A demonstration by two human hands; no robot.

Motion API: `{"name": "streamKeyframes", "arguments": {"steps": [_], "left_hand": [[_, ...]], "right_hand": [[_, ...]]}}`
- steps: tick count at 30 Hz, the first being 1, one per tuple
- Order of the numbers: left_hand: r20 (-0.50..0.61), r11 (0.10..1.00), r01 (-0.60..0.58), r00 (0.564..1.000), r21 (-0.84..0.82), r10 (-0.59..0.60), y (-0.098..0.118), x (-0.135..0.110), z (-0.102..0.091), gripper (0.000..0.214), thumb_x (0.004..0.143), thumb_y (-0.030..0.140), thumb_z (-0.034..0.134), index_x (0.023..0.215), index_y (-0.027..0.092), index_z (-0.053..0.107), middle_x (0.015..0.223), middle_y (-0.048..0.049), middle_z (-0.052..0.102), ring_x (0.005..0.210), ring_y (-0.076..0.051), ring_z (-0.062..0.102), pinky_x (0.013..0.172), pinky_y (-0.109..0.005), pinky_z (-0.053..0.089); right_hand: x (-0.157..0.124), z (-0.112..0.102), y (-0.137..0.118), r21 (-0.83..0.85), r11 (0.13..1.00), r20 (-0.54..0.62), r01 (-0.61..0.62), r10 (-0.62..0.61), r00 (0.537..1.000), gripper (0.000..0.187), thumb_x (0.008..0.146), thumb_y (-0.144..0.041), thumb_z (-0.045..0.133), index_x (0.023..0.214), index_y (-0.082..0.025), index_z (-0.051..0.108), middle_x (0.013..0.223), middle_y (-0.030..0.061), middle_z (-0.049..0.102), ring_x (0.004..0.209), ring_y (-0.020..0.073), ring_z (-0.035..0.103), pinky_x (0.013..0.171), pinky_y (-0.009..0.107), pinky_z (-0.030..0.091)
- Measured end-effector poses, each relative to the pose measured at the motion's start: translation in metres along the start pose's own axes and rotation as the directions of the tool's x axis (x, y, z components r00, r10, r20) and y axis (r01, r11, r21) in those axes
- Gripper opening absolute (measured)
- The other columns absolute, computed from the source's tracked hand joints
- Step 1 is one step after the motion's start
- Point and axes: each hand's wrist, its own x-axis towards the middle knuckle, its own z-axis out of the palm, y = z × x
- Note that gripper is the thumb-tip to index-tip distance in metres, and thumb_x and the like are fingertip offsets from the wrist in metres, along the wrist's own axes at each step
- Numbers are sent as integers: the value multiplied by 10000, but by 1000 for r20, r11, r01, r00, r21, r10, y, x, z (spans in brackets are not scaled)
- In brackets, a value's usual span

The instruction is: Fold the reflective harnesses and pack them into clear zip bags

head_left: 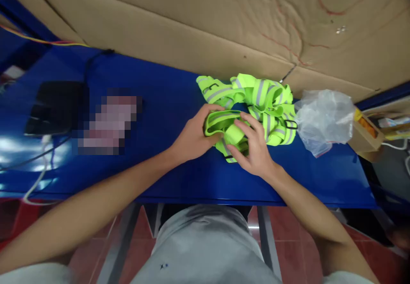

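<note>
The folded vest (224,127) lies at the near middle of the blue surface (166,104), touching the vest pile (267,100) behind it. Its left edge is gripped by the left hand (192,138), fingers curled around the strap. The right hand (254,151) is laid on top, fingers spread and pressed down.

The bundle appears to be under compaction. Even pressure is advised, with loose straps tucked in clear of the black buckle (290,124).

A plastic bag (323,119) touches the pile at the right, with a small carton (368,133) beyond. A black device (54,106) and a white cable (36,177) lie well apart at the left.
</note>
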Motion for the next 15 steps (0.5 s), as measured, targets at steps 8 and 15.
{"name": "streamKeyframes", "arguments": {"steps": [8,15], "left_hand": [[78,994,-104,991,-14,105,-7,-3,-1,538,864,191,703,1369,221,522,1431,-79,628,1290,-244,625,1124,-362,454],[30,959,-47,998,-279,57,-4,-1,-4,543,748,167,807,1250,216,606,1282,-52,670,1157,-226,647,1003,-326,493]], "right_hand": [[-3,4,7,11,999,24,-44,43,999,732,937,-239,724,1605,-247,424,1537,193,442,1470,381,489,1207,604,457],[-4,4,2,7,996,-8,-90,90,996,832,931,-323,751,1648,-271,333,1684,178,244,1618,400,267,1286,664,351]]}}
